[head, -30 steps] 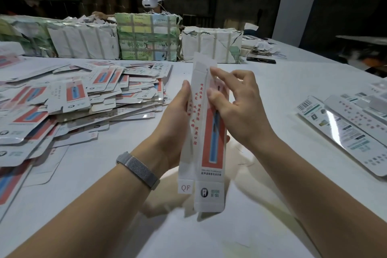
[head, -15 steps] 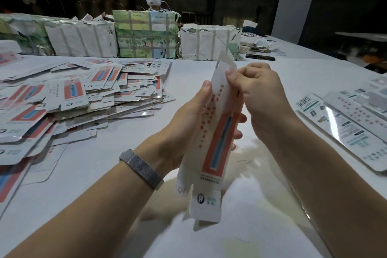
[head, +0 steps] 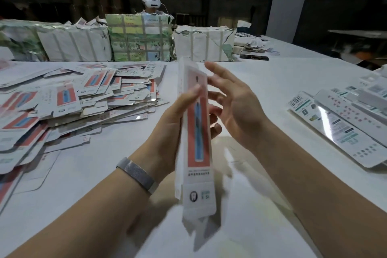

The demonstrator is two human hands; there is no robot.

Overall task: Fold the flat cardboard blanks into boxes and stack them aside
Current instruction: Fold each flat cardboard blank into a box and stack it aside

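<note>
A long, narrow toothbrush carton [head: 195, 132] is being held nearly upright above the white counter [head: 261, 90], in the middle of the view. It is being gripped by the left hand [head: 178, 123], whose thumb is lying along the red printed front while the fingers are curled round the back, their tips showing at the carton's right edge. The right hand [head: 232, 111] is being kept just beside the carton, its grip spread, fingers straight and fanned; whether a fingertip is touching the carton's upper edge cannot be told, since that part is blurred. At the carton's lower end a flap is hanging open below the tooth logo.

A metal mesh bracelet [head: 137, 174] is being worn on the left wrist. To the left, a wide heap of flat blanks [head: 69, 100] is lying on the counter, red and blue panels facing up. To the right, a few long white cartons [head: 343, 125] are lying side by side near the counter's edge. Along the far side, wrapped and strapped bundles [head: 140, 37] are standing in a row, and behind them a person wearing a white headset [head: 151, 1] is being partly hidden.
</note>
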